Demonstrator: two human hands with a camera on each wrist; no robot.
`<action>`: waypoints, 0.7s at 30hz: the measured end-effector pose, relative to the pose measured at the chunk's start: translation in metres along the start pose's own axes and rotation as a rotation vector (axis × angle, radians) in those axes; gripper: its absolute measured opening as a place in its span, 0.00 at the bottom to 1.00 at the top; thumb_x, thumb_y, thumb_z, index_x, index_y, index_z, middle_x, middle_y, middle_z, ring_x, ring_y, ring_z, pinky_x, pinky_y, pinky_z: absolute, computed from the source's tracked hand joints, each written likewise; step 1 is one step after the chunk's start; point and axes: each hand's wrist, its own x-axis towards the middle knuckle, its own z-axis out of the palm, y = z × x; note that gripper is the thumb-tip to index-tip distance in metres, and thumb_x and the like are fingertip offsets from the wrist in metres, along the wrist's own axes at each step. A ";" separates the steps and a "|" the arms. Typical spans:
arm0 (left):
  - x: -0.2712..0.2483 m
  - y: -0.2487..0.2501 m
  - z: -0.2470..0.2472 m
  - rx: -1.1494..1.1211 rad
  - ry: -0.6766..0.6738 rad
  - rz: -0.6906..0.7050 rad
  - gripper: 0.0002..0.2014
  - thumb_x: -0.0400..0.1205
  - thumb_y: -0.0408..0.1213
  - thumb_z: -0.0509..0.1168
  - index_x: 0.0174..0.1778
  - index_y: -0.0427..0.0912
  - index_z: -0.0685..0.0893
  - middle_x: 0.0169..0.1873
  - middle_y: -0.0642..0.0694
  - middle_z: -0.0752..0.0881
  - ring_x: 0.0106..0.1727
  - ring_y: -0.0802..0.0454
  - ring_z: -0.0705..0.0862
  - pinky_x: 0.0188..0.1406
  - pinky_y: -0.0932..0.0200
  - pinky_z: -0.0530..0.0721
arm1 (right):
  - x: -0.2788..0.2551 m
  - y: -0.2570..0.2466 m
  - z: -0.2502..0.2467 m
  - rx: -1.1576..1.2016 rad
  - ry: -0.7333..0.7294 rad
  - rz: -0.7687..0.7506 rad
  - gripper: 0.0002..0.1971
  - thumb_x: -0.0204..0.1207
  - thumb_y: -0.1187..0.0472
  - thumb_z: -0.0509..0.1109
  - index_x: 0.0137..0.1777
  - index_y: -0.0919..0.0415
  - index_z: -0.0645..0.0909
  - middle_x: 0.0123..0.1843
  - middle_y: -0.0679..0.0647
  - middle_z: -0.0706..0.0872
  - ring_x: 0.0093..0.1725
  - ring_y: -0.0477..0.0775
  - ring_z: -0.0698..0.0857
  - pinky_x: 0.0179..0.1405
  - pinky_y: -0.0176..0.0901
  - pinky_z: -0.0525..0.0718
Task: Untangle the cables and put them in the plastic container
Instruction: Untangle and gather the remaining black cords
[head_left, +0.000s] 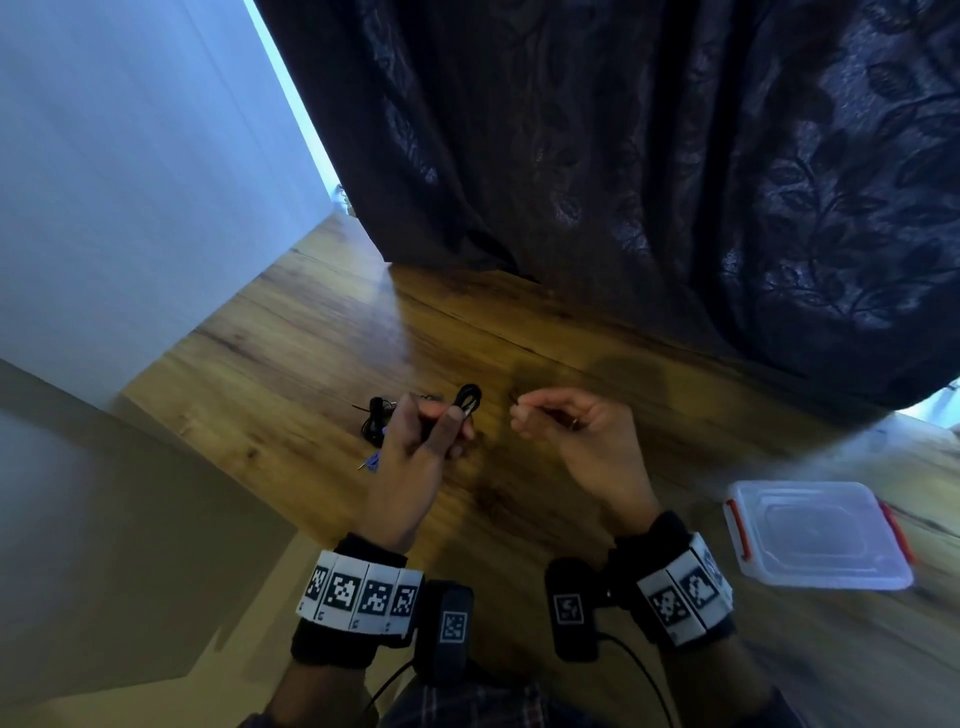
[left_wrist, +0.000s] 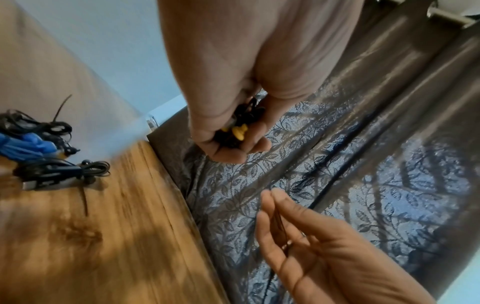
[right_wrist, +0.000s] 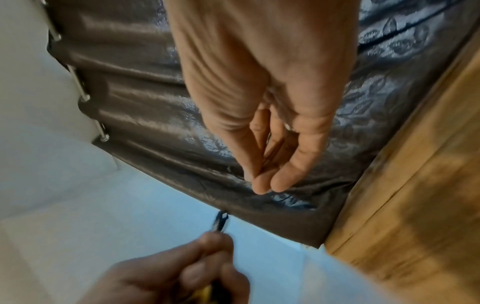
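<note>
Head view shows the left hand (head_left: 415, 447) curled round a small black cable bundle (head_left: 466, 401), held up above the wooden table (head_left: 291, 338). Beside that bundle, the right hand (head_left: 576, 436) pinches a thin dark strand between thumb and fingertips (right_wrist: 262, 183). More tangled cables (left_wrist: 49, 152) lie on the table past the left hand. The plastic container (head_left: 815, 535) sits near the right wrist, lid on.

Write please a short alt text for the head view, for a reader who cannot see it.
Over a wooden table, the left hand grips a bundled black cable while the right hand pinches something thin. More cables lie behind; a closed plastic container sits right.
</note>
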 end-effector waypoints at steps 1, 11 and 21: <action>-0.001 0.002 0.001 -0.018 -0.007 0.004 0.06 0.87 0.31 0.61 0.44 0.38 0.76 0.34 0.49 0.84 0.38 0.52 0.80 0.45 0.47 0.79 | -0.004 -0.002 0.005 0.039 0.002 -0.013 0.07 0.75 0.66 0.79 0.52 0.61 0.90 0.45 0.55 0.94 0.46 0.53 0.93 0.49 0.37 0.90; -0.013 0.012 0.001 0.000 -0.195 0.014 0.12 0.84 0.39 0.65 0.48 0.31 0.77 0.35 0.45 0.85 0.37 0.49 0.79 0.48 0.31 0.79 | -0.016 -0.003 0.041 0.279 0.038 0.133 0.12 0.79 0.72 0.73 0.59 0.61 0.89 0.43 0.51 0.91 0.45 0.50 0.90 0.47 0.41 0.88; -0.019 0.011 -0.007 0.029 -0.147 0.008 0.07 0.88 0.35 0.61 0.54 0.34 0.73 0.34 0.49 0.85 0.37 0.56 0.82 0.41 0.54 0.80 | -0.015 -0.022 0.031 0.010 -0.195 0.026 0.07 0.81 0.66 0.73 0.56 0.63 0.90 0.36 0.53 0.91 0.45 0.49 0.90 0.63 0.52 0.86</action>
